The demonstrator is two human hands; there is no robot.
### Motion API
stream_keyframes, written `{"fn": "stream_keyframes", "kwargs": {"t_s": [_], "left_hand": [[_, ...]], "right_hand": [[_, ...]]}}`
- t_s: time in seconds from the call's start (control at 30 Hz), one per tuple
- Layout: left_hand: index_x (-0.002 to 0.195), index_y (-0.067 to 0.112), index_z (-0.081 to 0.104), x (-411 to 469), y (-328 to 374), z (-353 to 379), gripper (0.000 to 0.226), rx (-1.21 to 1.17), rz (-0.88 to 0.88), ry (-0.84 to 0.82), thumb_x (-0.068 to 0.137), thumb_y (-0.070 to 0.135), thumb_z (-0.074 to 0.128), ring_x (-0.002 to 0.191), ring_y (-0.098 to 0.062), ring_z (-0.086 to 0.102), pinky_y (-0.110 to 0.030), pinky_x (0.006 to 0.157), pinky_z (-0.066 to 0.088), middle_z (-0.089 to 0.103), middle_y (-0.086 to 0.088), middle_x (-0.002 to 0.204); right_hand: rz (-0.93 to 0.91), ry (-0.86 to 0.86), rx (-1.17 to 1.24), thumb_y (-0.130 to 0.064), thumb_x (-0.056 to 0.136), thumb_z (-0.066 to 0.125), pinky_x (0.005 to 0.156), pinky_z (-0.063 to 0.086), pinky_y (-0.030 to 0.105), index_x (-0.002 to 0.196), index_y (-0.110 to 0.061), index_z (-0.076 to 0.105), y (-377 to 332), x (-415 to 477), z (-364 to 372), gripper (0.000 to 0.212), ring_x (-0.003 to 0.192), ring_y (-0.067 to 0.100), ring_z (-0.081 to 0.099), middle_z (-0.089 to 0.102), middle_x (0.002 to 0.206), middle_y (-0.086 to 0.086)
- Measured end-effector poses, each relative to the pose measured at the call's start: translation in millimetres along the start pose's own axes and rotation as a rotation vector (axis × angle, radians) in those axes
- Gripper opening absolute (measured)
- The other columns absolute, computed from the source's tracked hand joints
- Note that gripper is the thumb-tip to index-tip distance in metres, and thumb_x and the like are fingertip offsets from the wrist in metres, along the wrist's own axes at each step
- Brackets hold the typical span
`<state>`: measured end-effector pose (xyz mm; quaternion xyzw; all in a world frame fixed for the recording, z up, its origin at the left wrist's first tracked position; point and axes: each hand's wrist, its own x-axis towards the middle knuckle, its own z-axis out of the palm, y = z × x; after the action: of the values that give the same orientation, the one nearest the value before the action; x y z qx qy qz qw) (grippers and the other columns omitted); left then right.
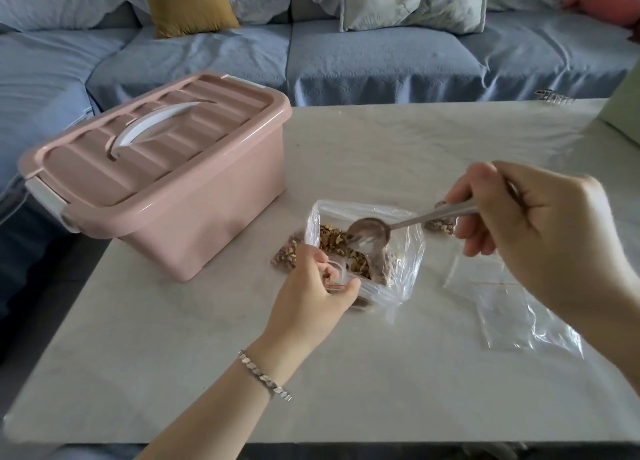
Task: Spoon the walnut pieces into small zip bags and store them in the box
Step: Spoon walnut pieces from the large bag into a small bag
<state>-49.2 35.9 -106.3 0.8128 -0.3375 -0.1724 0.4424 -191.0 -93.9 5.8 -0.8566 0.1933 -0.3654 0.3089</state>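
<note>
Spoon (408,222) lowered into walnut bag (403,269).
The right hand (526,217) grips the spoon handle, bowl over the walnut pieces (332,239); the left hand (311,286) pinches a small zip bag (337,272) at the walnut bag's near-left edge. The lidded pink box (166,182) stands left of it.

Filled bag (440,224) half hidden behind right hand (533,224). Green object (623,113) cut by frame edge. Far metal item (553,97) unidentifiable.

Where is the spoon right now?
Head view, centre-right: the right hand holds the spoon, its bowl inside the open clear bag of walnuts, right of the pink box.
</note>
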Motion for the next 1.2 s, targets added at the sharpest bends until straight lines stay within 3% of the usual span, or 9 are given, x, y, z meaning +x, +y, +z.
{"fn": "stream_keyframes", "kwargs": {"t_s": [0.3, 0.43, 0.6, 0.7, 0.8, 0.9, 1.0, 1.13, 1.2], "left_hand": [[0.09, 0.024, 0.033, -4.7, -20.1, -1.8, 0.034, 0.007, -0.179, -0.123, 0.08, 0.034, 0.065, 0.055, -0.009, 0.054, -0.029, 0.057, 0.048, 0.057, 0.004, 0.082], [0.099, 0.019, 0.034, -0.5, -18.3, 3.6, 0.038, -0.051, -0.184, -0.179, 0.082, 0.03, 0.067, 0.061, -0.016, 0.06, -0.02, 0.048, 0.046, 0.057, 0.009, 0.09], [0.101, 0.02, 0.035, 4.2, -21.3, 9.2, 0.041, -0.046, -0.157, -0.176, 0.08, 0.032, 0.069, 0.08, -0.009, 0.06, -0.022, 0.064, 0.046, 0.056, 0.008, 0.093], [0.097, 0.023, 0.035, 2.1, -21.3, 8.0, 0.04, -0.045, -0.132, -0.148, 0.079, 0.03, 0.07, 0.076, -0.005, 0.06, -0.021, 0.065, 0.045, 0.057, 0.009, 0.09], [0.086, 0.03, 0.031, -1.9, -22.1, 0.6, 0.039, 0.003, -0.091, -0.082, 0.079, 0.03, 0.069, 0.07, -0.004, 0.062, -0.023, 0.063, 0.046, 0.058, 0.01, 0.093], [0.083, 0.03, 0.03, -6.2, -16.7, -9.5, 0.04, 0.074, 0.003, 0.009, 0.078, 0.028, 0.07, 0.065, 0.0, 0.06, -0.017, 0.054, 0.043, 0.058, 0.011, 0.086], [0.083, 0.028, 0.032, -3.7, -5.1, -16.6, 0.039, 0.059, 0.067, 0.064, 0.078, 0.028, 0.07, 0.069, -0.007, 0.061, -0.017, 0.056, 0.043, 0.057, 0.008, 0.082], [0.089, 0.026, 0.033, 6.5, 8.3, -12.2, 0.037, -0.019, -0.033, -0.018, 0.078, 0.03, 0.068, 0.064, -0.011, 0.054, -0.026, 0.065, 0.046, 0.055, 0.005, 0.079], [0.091, 0.023, 0.034, 8.7, 10.4, -6.0, 0.038, -0.019, -0.052, -0.007, 0.077, 0.03, 0.069, 0.065, -0.008, 0.054, -0.02, 0.064, 0.044, 0.054, 0.006, 0.079]], "right_hand": [[0.322, -0.069, 0.114, -0.016, 0.095, 0.043, 0.05, 0.045, 0.012, 0.072, -0.024, 0.058, 88.2, -32.6, 50.1, 0.029, 0.048, 0.014, 0.06, 0.063, 0.059, 0.005], [0.391, -0.08, 0.149, -0.014, 0.096, 0.044, 0.051, 0.049, 0.017, 0.073, -0.022, 0.06, 96.0, -39.5, 68.5, 0.029, 0.048, 0.015, 0.061, 0.063, 0.059, 0.005], [0.662, -0.051, 0.331, -0.02, 0.098, 0.041, 0.043, 0.049, 0.022, 0.073, -0.011, 0.061, 97.6, -41.8, 76.1, 0.034, 0.042, 0.019, 0.06, 0.062, 0.05, 0.004], [0.814, 0.026, 0.426, -0.022, 0.099, 0.038, 0.04, 0.047, 0.019, 0.073, -0.007, 0.059, 96.4, -41.2, 71.0, 0.036, 0.038, 0.015, 0.059, 0.06, 0.054, 0.012], [0.91, 0.131, 0.507, -0.023, 0.1, 0.036, 0.037, 0.045, 0.016, 0.073, -0.006, 0.058, 96.0, -38.1, 60.0, 0.039, 0.035, 0.013, 0.057, 0.06, 0.046, 0.005], [0.895, 0.184, 0.522, -0.025, 0.1, 0.036, 0.037, 0.045, 0.015, 0.073, -0.007, 0.058, 91.8, -33.6, 45.5, 0.039, 0.035, 0.011, 0.056, 0.06, 0.041, 0.003], [0.819, 0.223, 0.5, -0.026, 0.099, 0.036, 0.037, 0.044, 0.015, 0.073, -0.007, 0.058, 79.0, -25.8, 28.6, 0.04, 0.034, 0.011, 0.055, 0.061, 0.043, 0.003], [0.686, 0.253, 0.478, -0.03, 0.099, 0.037, 0.035, 0.04, 0.015, 0.069, -0.009, 0.059, 52.7, -11.4, 8.8, 0.042, 0.033, 0.012, 0.053, 0.061, 0.044, 0.004], [0.603, 0.242, 0.46, -0.029, 0.098, 0.038, 0.035, 0.039, 0.015, 0.067, -0.01, 0.059, 38.3, -5.7, 3.5, 0.043, 0.033, 0.014, 0.052, 0.06, 0.044, 0.004]]}}
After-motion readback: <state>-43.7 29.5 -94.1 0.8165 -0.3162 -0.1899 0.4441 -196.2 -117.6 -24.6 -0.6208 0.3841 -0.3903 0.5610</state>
